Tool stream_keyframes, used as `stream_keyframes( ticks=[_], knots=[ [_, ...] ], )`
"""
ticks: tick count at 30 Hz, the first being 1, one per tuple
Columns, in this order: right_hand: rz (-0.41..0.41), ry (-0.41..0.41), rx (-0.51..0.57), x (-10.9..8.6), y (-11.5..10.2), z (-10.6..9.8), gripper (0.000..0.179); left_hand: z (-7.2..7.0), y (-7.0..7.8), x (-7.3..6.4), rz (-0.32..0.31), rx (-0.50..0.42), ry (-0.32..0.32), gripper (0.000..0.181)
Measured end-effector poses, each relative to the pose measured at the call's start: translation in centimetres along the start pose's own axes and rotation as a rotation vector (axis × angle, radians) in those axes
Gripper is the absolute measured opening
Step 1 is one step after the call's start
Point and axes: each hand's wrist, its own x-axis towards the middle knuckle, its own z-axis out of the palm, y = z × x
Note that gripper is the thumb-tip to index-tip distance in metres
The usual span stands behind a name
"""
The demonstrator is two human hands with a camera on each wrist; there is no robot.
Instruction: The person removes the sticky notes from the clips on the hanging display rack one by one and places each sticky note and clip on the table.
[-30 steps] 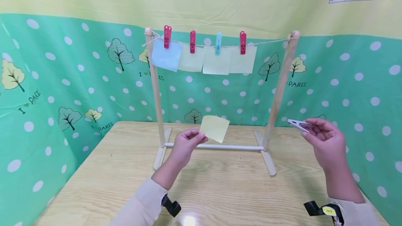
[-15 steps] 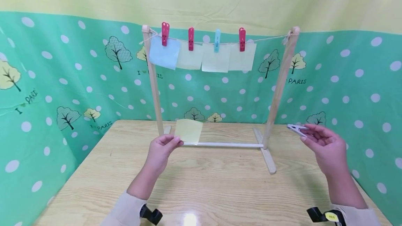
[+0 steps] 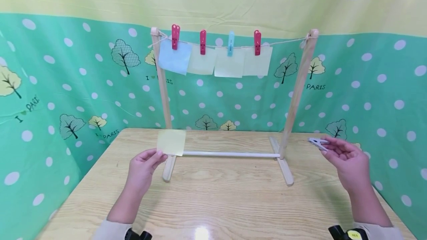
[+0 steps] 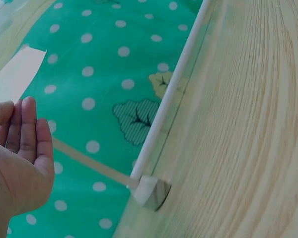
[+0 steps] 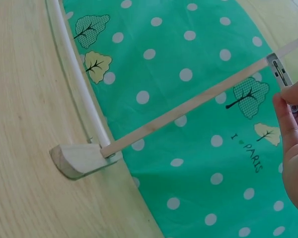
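Note:
Between thumb and fingers, my left hand (image 3: pixel 142 169) pinches a pale yellow sticky note (image 3: pixel 171 142) by its lower edge, in front of the rack's left post. The left wrist view shows this sticky note (image 4: pixel 20 74) above the fingertips. Right of the rack, my right hand (image 3: pixel 347 162) pinches a grey clothespin (image 3: pixel 318 143), its nose pointing left. In the right wrist view the clothespin (image 5: pixel 279 72) sticks out past the thumb. Along the string hang a blue note (image 3: pixel 175 57) and pale notes (image 3: pixel 229 63), held by red clothespins (image 3: pixel 202 42) and a light blue clothespin (image 3: pixel 230 43).
A wooden rack with a left post (image 3: pixel 162 88), a right post (image 3: pixel 298 93) and a white crossbar (image 3: pixel 230 154) stands on the wooden table (image 3: pixel 227 199). Its feet reach forward on both sides. Behind hangs a green dotted cloth (image 3: pixel 220 103).
My left hand has moved left with the yellow sticky note, from the middle of the rack to its left post. The right hand has lowered slightly, still holding the clothespin.

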Motion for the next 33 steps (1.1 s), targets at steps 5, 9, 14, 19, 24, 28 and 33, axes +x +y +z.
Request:
stream_keyframes(
  ticks=[5,9,14,19,24,28,33],
  knots=[
    [0.055,0.032,-0.052,-0.2,0.4,-0.6,0.035,-1.9,0.9,-0.3,-0.007,-0.007,0.053,0.018],
    [0.067,0.037,-0.058,-0.4,0.9,-1.1,0.038,-3.4,1.5,-0.6,-0.02,-0.003,0.103,0.014],
    [0.1,0.046,-0.057,-0.4,1.4,-1.6,0.041,-5.3,2.2,-1.1,-0.045,0.015,0.186,0.011],
    [0.112,0.052,-0.022,-0.3,1.8,-2.2,0.043,-6.8,2.6,-1.0,-0.054,0.057,0.265,0.009],
    [0.114,0.061,-0.028,-0.1,2.3,-2.6,0.041,-8.2,2.7,-0.8,-0.05,0.118,0.324,0.008],
    [0.147,0.078,-0.045,0.0,2.7,-3.1,0.039,-9.2,2.7,-0.8,-0.06,0.117,0.347,0.009],
    [0.197,0.105,-0.072,0.4,3.1,-3.8,0.037,-10.5,2.7,-0.8,-0.093,0.123,0.349,0.009]
  ],
)
